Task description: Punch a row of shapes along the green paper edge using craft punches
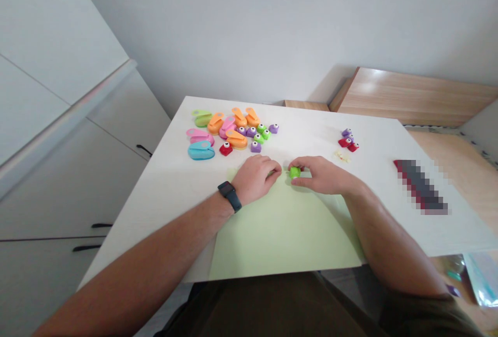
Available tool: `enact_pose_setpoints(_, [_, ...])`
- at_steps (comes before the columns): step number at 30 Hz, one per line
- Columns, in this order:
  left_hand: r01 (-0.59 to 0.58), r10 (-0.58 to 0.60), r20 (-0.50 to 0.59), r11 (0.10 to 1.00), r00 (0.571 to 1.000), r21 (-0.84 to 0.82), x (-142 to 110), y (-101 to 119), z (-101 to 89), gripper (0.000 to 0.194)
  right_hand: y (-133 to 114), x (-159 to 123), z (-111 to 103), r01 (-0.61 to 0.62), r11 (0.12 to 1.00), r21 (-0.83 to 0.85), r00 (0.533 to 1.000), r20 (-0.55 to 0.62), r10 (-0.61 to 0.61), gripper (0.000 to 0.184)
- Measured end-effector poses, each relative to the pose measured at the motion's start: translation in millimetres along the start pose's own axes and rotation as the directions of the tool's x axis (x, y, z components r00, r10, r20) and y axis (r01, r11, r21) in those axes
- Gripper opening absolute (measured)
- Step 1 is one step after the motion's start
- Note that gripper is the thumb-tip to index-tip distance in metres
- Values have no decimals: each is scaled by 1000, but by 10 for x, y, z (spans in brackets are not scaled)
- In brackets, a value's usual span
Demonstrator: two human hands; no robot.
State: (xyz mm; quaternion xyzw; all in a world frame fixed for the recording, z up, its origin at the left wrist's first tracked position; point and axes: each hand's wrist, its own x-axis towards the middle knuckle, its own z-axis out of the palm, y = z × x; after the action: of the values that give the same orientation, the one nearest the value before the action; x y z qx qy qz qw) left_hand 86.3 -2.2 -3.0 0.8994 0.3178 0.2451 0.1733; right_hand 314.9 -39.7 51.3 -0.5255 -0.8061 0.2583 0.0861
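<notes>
Bright green, the small punch [294,172] was clamped between the thumb and fingers of the right hand [324,176] at the far edge of the pale green sheet [284,238] on the white surface [167,186]. The left hand [253,178] rested near it, fingers curled, thumb and index tips close together; whether they pinched the paper could not be told. A blue punch [201,151] and a red punch [225,149] lay beyond the left hand.

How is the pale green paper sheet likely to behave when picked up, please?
The pale green paper sheet would probably flop, being broad and thin. It should feel light, showing little thickness. Its smooth, flat surface might crease.
</notes>
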Motion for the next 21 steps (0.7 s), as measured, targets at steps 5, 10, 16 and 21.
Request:
enact_pose_setpoints(5, [2, -2, 1, 1000, 1000, -9, -2, 3, 3, 15, -4, 0, 8, 14, 1000, -9, 1000, -9, -14, 33])
enact_pose_setpoints(10, [-1, 1, 0, 1000, 1000, -19, -5, 1, 7, 16, -20, -4, 28, 7, 1000, -5, 1000, -21, -7, 32])
enact_pose_setpoints(16, [1, -1, 8, 1000, 1000, -14, -4, -5, 8, 16, -43, 0, 70, 6, 1000, -20, 999, -35, -7, 25])
enact_pose_setpoints(21, [3, -2, 11, 1000, 1000, -18, -7, -4, 10, 16, -48, 4, 86, 8, 999, -48, 999, -38, -10, 24])
